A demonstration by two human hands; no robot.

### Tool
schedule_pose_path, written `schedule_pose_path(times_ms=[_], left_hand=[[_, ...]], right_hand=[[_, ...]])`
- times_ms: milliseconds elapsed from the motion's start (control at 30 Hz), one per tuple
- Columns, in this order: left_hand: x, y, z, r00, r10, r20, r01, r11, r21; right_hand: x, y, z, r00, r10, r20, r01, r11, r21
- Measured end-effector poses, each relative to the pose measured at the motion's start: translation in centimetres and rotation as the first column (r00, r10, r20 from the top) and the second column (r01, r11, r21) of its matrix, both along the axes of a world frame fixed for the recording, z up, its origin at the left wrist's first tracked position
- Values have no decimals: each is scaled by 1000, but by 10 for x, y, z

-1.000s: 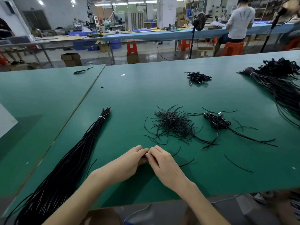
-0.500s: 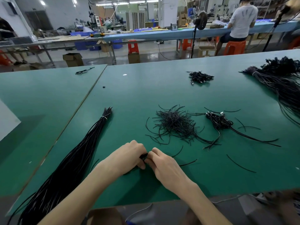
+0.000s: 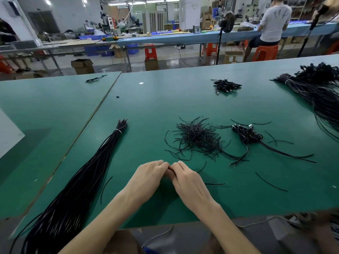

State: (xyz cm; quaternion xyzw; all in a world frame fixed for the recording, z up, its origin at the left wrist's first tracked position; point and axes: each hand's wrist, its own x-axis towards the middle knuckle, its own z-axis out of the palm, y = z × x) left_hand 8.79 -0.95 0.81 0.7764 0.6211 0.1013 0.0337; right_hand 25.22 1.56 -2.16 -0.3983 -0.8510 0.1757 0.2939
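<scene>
head view.
- green table (image 3: 165, 103): work surface, seam to a second green top on the left.
- left hand (image 3: 148, 177): near the front edge, back up, fingers curled inward, tips meeting those of the other hand.
- right hand (image 3: 189, 182): same posture, curled fingertips pressed against the left's. what lies between the two sets of fingertips is hidden; cannot tell whether either hand grasps anything.
- short wire piece (image 3: 202, 166): black, curved, on the table just beside the right hand's knuckles; contact with the fingers cannot be told.
- second short wire piece (image 3: 215, 184): black, straight, just right of the right hand.
- long cable bundle (image 3: 78, 180): black, left of the hands, running from the front edge away, bound near its far end by a white tie (image 3: 118, 130).
- loose wire heap (image 3: 198, 138): short black lengths, beyond the hands, centre of table.
- connector cable cluster (image 3: 246, 135): right of the heap, tails trailing right.
- small cable pile (image 3: 226, 85): farther back.
- large cable bundle (image 3: 321, 92): far right edge.
- background: seated person (image 3: 273, 21) on an orange stool (image 3: 265, 52) at a blue bench.
</scene>
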Motion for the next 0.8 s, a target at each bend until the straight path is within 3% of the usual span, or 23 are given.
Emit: schedule_pose_path(times_ms=[167,300,500,633,800], left_hand=[[-12,3,7,996,-45,73,50,997,-66],[-15,-1,9,995,-47,85,50,998,-26],[-10,3,1,994,-12,109,18,999,-51],[-13,0,-10,972,49,231,-43,999,-31],[-7,9,-15,951,118,285,-140,989,57]], right_hand=[[3,-2,2,997,-16,-75,19,999,31],[0,-5,0,993,22,-113,-13,997,77],[4,-1,-2,948,-74,-311,43,993,-107],[2,3,-4,958,-88,-273,58,992,-116],[0,9,-8,933,-144,-331,107,986,-126]])
